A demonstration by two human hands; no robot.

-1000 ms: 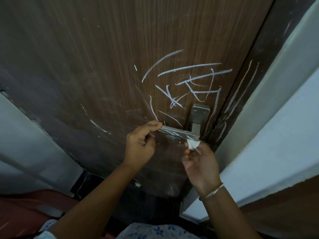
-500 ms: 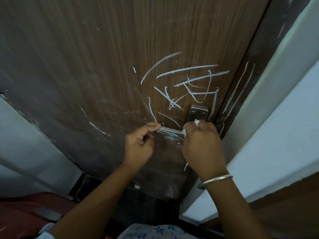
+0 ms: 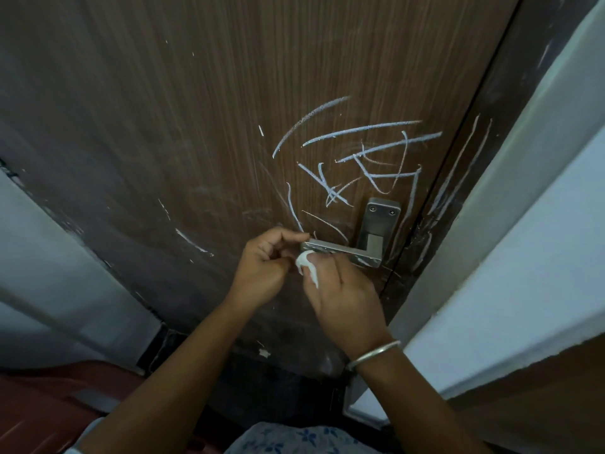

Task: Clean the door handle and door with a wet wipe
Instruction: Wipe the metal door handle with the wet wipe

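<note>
I count one door (image 3: 196, 126), one door handle (image 3: 343, 250), one wet wipe (image 3: 306, 265) and two hands. Left hand (image 3: 265, 263) pinches the lever's free left end. Right hand (image 3: 343, 290) has its fingers clamped on the bunched wipe, pressed under the lever just beside the left hand. The frame (image 3: 487, 132) crowds the right side, with open door face to the left.

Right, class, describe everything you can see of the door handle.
The door handle is a flat, brushed, silver-grey metal lever. It lies roughly level and points left from an upright rectangular backplate, which is fixed with two screws near the right edge of the door. A faint pale smear shows near its bend. The left hand holds its free end, and the right hand presses a crumpled white wipe against its underside there.
</note>
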